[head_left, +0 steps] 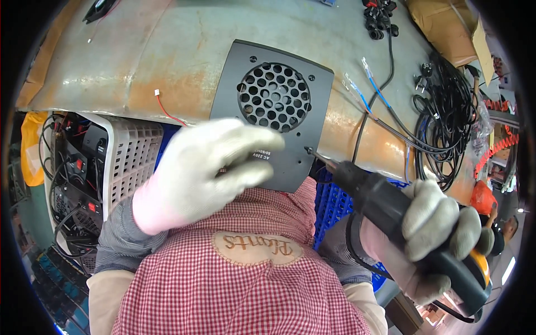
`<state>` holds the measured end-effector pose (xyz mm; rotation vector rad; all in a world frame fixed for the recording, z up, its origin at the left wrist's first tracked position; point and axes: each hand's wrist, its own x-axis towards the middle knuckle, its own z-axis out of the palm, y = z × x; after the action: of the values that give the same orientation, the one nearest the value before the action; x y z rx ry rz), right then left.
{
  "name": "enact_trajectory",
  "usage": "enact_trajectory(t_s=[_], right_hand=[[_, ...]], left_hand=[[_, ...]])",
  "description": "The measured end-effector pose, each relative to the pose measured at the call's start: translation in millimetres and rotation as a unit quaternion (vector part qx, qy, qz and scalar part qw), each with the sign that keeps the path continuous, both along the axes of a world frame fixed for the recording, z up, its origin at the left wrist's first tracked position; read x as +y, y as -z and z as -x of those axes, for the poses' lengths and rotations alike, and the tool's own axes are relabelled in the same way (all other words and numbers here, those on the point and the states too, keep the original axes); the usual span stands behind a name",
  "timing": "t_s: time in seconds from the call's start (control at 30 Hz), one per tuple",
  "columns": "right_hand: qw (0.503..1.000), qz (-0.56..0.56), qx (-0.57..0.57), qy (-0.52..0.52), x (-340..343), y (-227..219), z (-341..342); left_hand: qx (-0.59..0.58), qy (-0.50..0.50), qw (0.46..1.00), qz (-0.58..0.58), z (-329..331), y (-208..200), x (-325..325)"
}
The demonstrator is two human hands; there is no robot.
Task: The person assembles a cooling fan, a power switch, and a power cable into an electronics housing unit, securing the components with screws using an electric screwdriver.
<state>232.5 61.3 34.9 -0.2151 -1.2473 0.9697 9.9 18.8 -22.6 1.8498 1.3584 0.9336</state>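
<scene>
A dark grey metal panel (223, 109) with a round grille of holes lies at the table's front edge, tilted toward me. Over its lower left part is my left hand (215, 162) in a white glove, slightly blurred. Its thumb and fingers are apart, and bare panel shows in the gap between them. Whether the hand touches the panel I cannot tell. Wrapped around a black corded electric screwdriver (385, 204) is my gloved right hand (430, 223). The screwdriver's tip meets a small dark screw (309, 150) at the panel's right side, or hovers just over it.
Left of me, a white plastic basket (131, 159) holds black units with red switches and cables. Blue plastic crates (333, 201) show below the table edge. Coiled black cables (455, 120) and stripped blue wires (360, 92) lie on the right. A thin red lead (167, 111) lies left of the panel.
</scene>
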Motion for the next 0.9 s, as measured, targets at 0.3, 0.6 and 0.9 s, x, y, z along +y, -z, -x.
enact_trajectory(t_s=[0.3, 0.6, 0.9], right_hand=[[0.981, -0.056, -0.131, -0.133, 38.5, 11.5, 10.9], [0.959, -0.04, -0.186, -0.209, 56.9, 4.4, 31.0], [0.959, -0.042, -0.126, -0.25, 63.4, -10.7, 19.9]], left_hand=[[0.229, -0.014, 0.966, -0.118, -3.2, 19.0, 29.7], [0.235, -0.001, 0.97, -0.064, -1.0, 15.6, 30.1], [0.251, 0.002, 0.968, -0.016, -1.4, 14.9, 30.7]])
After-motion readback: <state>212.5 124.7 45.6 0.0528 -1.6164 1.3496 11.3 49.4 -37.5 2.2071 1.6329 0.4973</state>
